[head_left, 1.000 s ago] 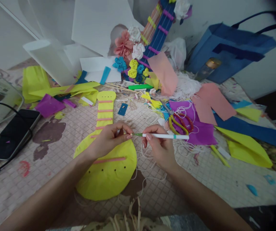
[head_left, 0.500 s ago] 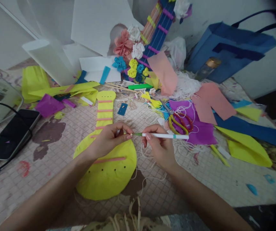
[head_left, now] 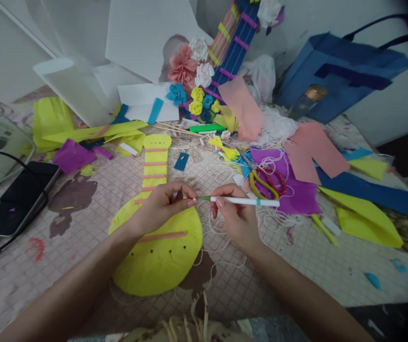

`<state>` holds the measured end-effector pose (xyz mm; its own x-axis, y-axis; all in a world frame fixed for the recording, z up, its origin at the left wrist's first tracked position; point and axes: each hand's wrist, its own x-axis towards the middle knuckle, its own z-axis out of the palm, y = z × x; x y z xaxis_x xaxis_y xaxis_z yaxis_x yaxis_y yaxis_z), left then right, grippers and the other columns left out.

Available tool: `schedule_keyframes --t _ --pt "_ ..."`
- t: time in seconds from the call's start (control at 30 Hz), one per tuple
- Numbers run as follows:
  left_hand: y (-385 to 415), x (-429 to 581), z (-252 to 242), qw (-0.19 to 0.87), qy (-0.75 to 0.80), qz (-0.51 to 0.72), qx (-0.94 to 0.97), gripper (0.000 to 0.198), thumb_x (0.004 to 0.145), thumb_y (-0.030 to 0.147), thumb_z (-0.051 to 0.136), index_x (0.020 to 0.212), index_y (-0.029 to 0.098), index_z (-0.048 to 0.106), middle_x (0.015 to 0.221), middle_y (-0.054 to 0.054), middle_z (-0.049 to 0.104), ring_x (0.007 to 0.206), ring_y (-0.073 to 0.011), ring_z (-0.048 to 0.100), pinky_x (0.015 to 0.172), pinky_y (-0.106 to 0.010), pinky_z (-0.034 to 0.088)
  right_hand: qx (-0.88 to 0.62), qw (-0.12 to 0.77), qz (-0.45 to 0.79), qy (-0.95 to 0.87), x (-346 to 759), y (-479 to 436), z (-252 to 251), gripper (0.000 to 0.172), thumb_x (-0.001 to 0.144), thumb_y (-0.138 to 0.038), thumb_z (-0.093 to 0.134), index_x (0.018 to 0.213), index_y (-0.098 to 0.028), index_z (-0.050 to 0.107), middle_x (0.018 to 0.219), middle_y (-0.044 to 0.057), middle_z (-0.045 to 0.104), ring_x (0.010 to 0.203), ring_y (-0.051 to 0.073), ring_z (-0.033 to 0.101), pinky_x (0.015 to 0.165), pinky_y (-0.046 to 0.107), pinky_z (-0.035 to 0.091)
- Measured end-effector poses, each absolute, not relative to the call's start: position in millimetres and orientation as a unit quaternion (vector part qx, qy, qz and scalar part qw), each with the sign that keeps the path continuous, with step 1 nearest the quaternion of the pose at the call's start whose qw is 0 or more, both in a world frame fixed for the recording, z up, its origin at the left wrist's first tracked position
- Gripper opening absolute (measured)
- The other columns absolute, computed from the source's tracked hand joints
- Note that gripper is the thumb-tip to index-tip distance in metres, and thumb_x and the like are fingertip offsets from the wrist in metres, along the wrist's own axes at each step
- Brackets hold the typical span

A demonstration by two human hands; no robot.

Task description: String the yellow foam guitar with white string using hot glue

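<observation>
A yellow guitar-shaped paper cutout (head_left: 161,247) with pink strips and punched holes lies flat on the tiled surface. My left hand (head_left: 161,205) rests over its middle, fingers pinched closed on something small that I cannot make out. My right hand (head_left: 234,213) grips a white pen with a green tip (head_left: 246,201), held level, and the tip points at my left fingertips. Loose white string (head_left: 221,228) trails under and around my right hand.
Scissors with yellow and red handles (head_left: 262,179) lie on purple paper (head_left: 296,194) right of the hands. Paper flowers (head_left: 189,71), a blue paper guitar (head_left: 234,45), a blue bag (head_left: 339,71) and coloured scraps crowd the back. A black phone (head_left: 18,197) with a cable lies left.
</observation>
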<state>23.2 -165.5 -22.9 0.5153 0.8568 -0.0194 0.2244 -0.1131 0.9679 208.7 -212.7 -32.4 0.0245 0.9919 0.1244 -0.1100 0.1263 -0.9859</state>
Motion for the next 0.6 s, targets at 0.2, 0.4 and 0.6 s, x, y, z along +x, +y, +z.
schedule_keyframes --t 0.2,0.4,0.6 --pt "-166.4 24.3 -21.2 0.542 0.391 0.293 0.684 0.014 0.084 0.03 0.061 0.084 0.016 0.061 0.075 -0.002 0.059 0.066 -0.0118 0.05 0.057 -0.024 0.039 -0.446 0.556 0.497 -0.495 208.7 -212.7 -32.1 0.007 0.086 -0.029 0.06 0.088 -0.023 0.062 0.062 -0.004 0.06 0.054 0.01 0.054 0.05 0.023 0.046" --pt "-166.1 24.1 -21.8 0.544 0.4 0.289 0.679 0.016 0.083 0.031 0.062 0.084 0.016 0.061 0.074 -0.002 0.058 0.065 -0.0118 0.049 0.056 -0.024 0.038 -0.441 0.557 0.497 -0.498 209.2 -212.6 -32.6 0.006 0.087 -0.028 0.059 0.087 -0.023 0.061 0.062 -0.004 0.06 0.054 0.009 0.054 0.049 0.023 0.044" --pt "-165.5 23.0 -21.3 0.555 0.401 0.304 0.663 0.018 0.083 0.033 0.063 0.085 0.015 0.061 0.071 0.0 0.055 0.063 -0.0107 0.047 0.055 -0.023 0.037 -0.442 0.579 0.473 -0.496 207.8 -210.7 -32.6 0.008 0.088 -0.03 0.057 0.089 -0.023 0.06 0.065 -0.004 0.058 0.055 0.01 0.054 0.05 0.024 0.044"
